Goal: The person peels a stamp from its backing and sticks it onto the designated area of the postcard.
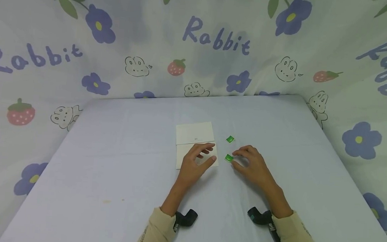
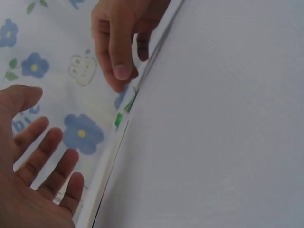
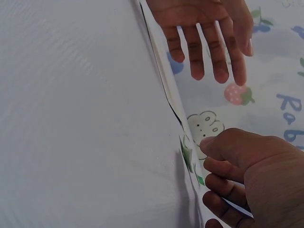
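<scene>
My left hand (image 1: 195, 164) hovers with spread, bent fingers over the lower half of a white folded card or pair of sheets (image 1: 194, 132), covering part of it. Small dark print shows on the upper half. To the right lie two small green square pieces with pale edges: a far one (image 1: 230, 139) and a near one (image 1: 229, 158). Beside the near piece is my right hand (image 1: 252, 166), its thumb and forefinger parted at the piece's right edge. The right wrist view shows a green piece (image 3: 186, 154) with a raised edge, just off the right fingertips.
A white cloth covers the table (image 1: 128, 142), its far edge meeting a printed curtain (image 1: 214, 62) with rabbits, flowers and strawberries. Black wrist devices (image 1: 186, 218) are strapped at both beige sleeves (image 1: 159, 227). Small yellowish stains (image 1: 107, 201) mark the cloth at the left.
</scene>
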Available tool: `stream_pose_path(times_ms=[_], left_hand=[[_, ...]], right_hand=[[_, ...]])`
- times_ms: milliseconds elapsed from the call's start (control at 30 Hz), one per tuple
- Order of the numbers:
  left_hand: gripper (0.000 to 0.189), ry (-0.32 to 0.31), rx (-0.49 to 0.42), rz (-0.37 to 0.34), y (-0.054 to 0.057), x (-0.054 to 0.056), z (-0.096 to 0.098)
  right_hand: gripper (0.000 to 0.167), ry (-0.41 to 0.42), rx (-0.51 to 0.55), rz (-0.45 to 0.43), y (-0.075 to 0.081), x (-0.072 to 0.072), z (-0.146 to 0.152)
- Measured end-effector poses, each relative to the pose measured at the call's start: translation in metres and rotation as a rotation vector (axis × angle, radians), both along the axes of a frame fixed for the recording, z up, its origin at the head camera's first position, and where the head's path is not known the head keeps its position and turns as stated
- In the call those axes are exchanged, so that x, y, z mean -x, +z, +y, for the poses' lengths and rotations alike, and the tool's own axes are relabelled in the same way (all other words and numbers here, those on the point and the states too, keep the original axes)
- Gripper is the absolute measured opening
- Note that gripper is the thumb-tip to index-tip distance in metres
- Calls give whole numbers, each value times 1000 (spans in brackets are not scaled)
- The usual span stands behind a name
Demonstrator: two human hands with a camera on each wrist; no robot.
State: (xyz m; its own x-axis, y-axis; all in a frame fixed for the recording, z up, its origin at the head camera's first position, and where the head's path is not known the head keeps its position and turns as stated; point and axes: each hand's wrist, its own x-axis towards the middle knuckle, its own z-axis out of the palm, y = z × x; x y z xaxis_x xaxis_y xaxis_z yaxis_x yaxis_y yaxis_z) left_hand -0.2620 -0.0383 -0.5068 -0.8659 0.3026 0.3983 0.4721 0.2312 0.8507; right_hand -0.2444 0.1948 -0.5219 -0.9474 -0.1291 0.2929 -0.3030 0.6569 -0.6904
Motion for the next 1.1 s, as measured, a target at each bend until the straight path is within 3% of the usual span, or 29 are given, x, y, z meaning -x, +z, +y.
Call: stream_pose_path(times_ms=[67, 100, 433, 1100], left_hand=[[40, 4, 15, -10, 0, 0, 0], [40, 9, 23, -5, -6, 2, 0], [40, 4, 60, 23, -11, 6, 7], [35, 0, 71, -9, -12, 4, 13]], right_hand=[[26, 1, 0, -1, -1, 1, -1], [26, 3, 2, -1, -2, 1, -1], [26, 4, -31, 21, 0, 2, 0], [27, 25, -41, 39, -3, 5, 1]])
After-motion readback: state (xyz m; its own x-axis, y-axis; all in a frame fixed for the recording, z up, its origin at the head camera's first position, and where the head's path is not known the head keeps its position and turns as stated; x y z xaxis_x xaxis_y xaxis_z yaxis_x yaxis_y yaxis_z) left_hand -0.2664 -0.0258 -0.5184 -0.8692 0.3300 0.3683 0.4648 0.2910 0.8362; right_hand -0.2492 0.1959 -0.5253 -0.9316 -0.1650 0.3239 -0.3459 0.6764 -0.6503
